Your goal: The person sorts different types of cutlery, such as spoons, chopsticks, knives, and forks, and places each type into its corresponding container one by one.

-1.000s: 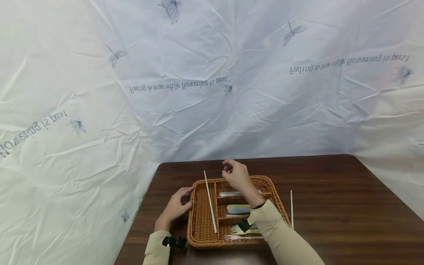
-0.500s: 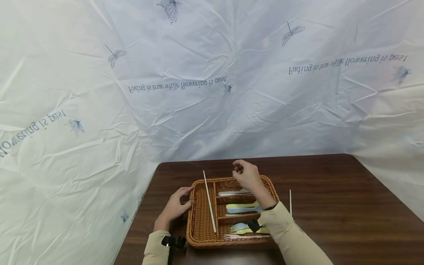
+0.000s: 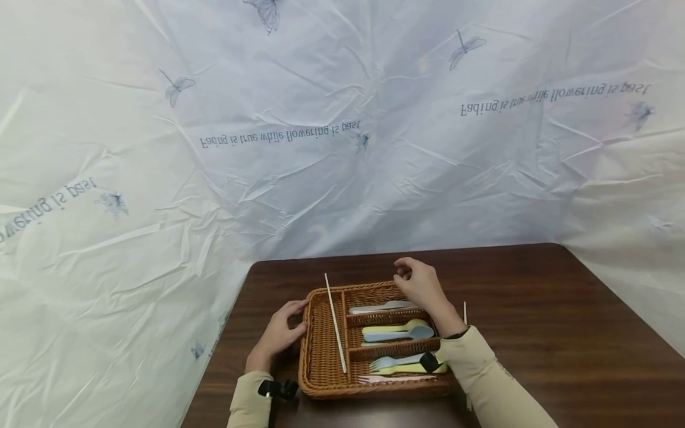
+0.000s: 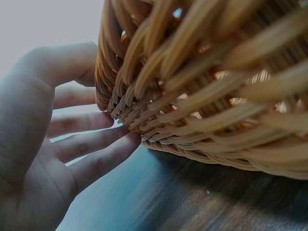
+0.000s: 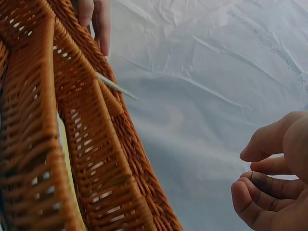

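A brown wicker cutlery basket (image 3: pixel 324 389) with several compartments stands on the table. Resting against its left wall is my left hand (image 3: pixel 280 330); in the left wrist view its fairly straight fingers (image 4: pixel 103 161) touch the woven side. My right hand (image 3: pixel 423 288) hovers above the basket's far right part, fingers loosely bent and nothing in them. A white chopstick (image 3: pixel 335 324) slants across the long left compartment, its far end over the rim. Right of it lie a pale knife (image 3: pixel 380 307), a blue spoon (image 3: pixel 398 334), a yellow spoon (image 3: pixel 382 329), and blue, yellow and pink forks (image 3: pixel 393 378).
Another white stick (image 3: pixel 465 312) lies on the dark wooden table (image 3: pixel 535 321) to the right, partly hidden by my right sleeve (image 3: pixel 481 362). A white printed sheet (image 3: pixel 332 196) hangs behind the table and along its sides.
My right hand has moved to the right over the basket, uncovering more of the spoons and forks. My left hand stays at the basket's left wall. The head view has shifted slightly.
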### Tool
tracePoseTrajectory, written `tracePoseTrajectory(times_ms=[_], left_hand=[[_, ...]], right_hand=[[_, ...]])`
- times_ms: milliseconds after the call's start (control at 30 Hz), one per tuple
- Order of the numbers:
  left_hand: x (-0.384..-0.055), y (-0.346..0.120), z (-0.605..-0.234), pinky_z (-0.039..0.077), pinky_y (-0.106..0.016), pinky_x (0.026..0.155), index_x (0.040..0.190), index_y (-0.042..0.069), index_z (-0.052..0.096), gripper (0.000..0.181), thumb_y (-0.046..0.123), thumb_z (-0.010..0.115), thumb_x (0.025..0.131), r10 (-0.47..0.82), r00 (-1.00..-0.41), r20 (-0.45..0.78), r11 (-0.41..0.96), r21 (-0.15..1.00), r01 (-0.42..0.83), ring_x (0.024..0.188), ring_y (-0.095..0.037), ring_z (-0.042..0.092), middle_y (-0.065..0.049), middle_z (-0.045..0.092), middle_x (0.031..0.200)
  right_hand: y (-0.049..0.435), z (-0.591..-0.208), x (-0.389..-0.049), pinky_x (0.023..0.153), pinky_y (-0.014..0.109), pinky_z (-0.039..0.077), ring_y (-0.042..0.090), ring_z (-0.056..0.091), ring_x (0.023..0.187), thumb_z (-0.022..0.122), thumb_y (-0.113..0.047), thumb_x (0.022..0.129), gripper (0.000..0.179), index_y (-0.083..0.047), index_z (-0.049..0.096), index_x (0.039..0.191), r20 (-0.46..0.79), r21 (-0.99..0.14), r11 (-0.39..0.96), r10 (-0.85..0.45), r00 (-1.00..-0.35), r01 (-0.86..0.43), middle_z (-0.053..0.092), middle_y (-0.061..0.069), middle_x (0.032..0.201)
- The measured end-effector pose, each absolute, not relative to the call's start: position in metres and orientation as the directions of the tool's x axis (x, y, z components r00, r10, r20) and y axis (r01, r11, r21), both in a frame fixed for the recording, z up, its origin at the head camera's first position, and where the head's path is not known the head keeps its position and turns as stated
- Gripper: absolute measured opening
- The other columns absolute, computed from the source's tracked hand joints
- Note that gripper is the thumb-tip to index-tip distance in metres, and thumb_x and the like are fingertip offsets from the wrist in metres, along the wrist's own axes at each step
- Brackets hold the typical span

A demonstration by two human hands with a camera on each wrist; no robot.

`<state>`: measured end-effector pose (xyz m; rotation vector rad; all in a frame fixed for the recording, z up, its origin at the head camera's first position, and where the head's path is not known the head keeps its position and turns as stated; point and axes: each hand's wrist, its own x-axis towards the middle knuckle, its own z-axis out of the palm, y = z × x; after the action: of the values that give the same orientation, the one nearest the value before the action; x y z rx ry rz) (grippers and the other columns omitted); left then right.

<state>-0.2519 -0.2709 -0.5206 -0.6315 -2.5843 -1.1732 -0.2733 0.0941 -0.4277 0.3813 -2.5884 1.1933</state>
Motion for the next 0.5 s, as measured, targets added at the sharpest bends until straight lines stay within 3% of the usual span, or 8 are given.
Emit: tracePoseTrajectory(times_ms=[500], left_hand=[[-0.25,-0.27,-0.518,0.048,-0.053,0.096,0.138,0.009,0.056,0.053,0.009,0.065,0.085,0.283,-0.889,0.359,0.576,0.678,0.457,0.112,-0.03,0.06,-0.009,0.058,0.129]], right_hand=[[0.125,-0.433,-0.273,0.069,0.036,0.052,0.02,0.062,0.084,0.063,-0.014,0.092,0.032,-0.006,0.063,0.122,0.337,-0.682,0.666,-0.081,-0.938,-0.303,0.066,0.009,0.1]])
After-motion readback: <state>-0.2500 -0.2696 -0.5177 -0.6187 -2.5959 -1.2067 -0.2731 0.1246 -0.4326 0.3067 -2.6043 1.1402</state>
